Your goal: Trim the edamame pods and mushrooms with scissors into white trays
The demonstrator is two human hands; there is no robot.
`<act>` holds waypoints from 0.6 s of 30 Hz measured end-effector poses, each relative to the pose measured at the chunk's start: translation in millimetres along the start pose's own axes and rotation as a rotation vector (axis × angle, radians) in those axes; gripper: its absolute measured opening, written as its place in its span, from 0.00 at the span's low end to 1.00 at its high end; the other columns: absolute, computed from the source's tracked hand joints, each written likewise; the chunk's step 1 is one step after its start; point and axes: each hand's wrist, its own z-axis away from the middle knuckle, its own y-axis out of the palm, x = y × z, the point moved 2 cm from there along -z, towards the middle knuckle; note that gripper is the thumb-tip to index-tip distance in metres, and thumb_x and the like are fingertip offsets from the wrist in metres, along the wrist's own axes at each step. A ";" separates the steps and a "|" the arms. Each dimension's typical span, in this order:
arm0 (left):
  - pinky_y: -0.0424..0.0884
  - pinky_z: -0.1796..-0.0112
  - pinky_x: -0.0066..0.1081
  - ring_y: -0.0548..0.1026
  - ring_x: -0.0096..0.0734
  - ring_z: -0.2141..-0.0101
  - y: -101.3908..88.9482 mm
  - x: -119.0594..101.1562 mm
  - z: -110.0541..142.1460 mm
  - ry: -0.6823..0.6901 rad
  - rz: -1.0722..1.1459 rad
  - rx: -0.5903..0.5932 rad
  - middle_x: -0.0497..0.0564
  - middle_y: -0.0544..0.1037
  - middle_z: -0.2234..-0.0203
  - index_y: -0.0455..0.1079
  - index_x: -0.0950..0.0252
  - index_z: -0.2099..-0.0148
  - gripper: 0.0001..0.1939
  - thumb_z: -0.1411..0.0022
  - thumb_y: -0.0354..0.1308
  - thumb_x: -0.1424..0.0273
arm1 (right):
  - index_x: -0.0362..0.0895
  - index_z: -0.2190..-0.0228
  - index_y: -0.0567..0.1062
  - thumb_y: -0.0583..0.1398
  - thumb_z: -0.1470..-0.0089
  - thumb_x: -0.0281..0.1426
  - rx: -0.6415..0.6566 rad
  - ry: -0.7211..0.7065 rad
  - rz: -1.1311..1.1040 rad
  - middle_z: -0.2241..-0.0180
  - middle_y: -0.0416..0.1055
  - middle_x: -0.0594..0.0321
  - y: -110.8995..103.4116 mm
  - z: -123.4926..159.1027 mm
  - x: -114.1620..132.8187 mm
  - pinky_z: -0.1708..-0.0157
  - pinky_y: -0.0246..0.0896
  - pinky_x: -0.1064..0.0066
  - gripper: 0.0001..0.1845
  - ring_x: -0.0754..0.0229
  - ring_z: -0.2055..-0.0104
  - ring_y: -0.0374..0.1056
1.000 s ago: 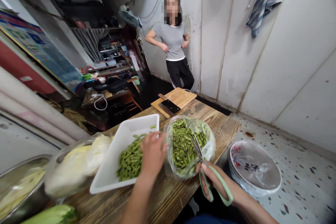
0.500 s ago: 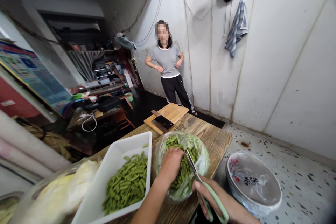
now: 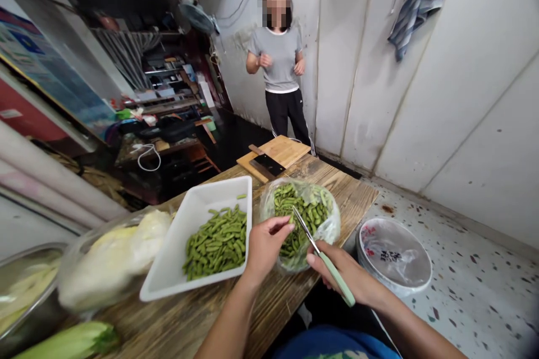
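Green-handled scissors are gripped in my right hand, their blades pointing up and left over the plastic bag. The bag lies wide with its mouth spread, full of edamame pods. Beside the blade tips, the thumb and fingers of my left hand are pinched on a green edamame pod, mostly hidden by the fingertips. Left of that hand stands a white tray with a heap of loose pods in it.
A cleaver rests on a cutting board at the wooden table's far end. Bagged pale vegetables, a metal bowl and a green gourd lie left. A lined bin stands right; a person stands beyond the table.
My left hand has drawn back from over the pods and now shows a pinch beside the blades. The scissors look more closed. My view has tipped downward; the person's arms have left the hips.
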 end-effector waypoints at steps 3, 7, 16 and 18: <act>0.76 0.55 0.37 0.82 0.39 0.62 -4.3 -1.5 5.7 0.006 -0.020 -0.008 0.53 0.85 0.63 0.82 0.63 0.61 0.11 0.48 0.67 0.68 | 0.44 0.65 0.68 0.48 0.35 0.54 0.029 -0.002 0.034 0.76 0.65 0.66 0.0 -1.5 4.8 0.74 0.58 0.74 0.26 0.63 0.75 0.62; 0.76 0.56 0.35 0.81 0.37 0.62 -6.8 -5.5 9.4 0.118 -0.087 -0.033 0.51 0.85 0.64 0.83 0.61 0.64 0.06 0.46 0.67 0.71 | 0.44 0.68 0.67 0.49 0.35 0.53 0.045 -0.007 0.076 0.78 0.62 0.68 -0.2 -3.5 9.5 0.76 0.54 0.74 0.25 0.64 0.75 0.59; 0.75 0.57 0.35 0.81 0.35 0.64 -1.0 -2.6 11.1 0.231 -0.215 -0.042 0.51 0.85 0.66 0.82 0.61 0.63 0.07 0.45 0.66 0.76 | 0.45 0.75 0.60 0.53 0.37 0.50 -0.039 0.015 0.222 0.78 0.57 0.70 2.4 -7.8 -1.2 0.74 0.46 0.73 0.25 0.65 0.75 0.53; 0.74 0.58 0.34 0.80 0.34 0.64 -0.1 -0.5 9.8 0.220 -0.233 -0.032 0.51 0.84 0.65 0.82 0.61 0.63 0.07 0.45 0.66 0.76 | 0.45 0.76 0.60 0.52 0.37 0.50 -0.042 0.025 0.232 0.78 0.57 0.70 2.9 -7.6 -3.0 0.74 0.46 0.73 0.25 0.65 0.75 0.53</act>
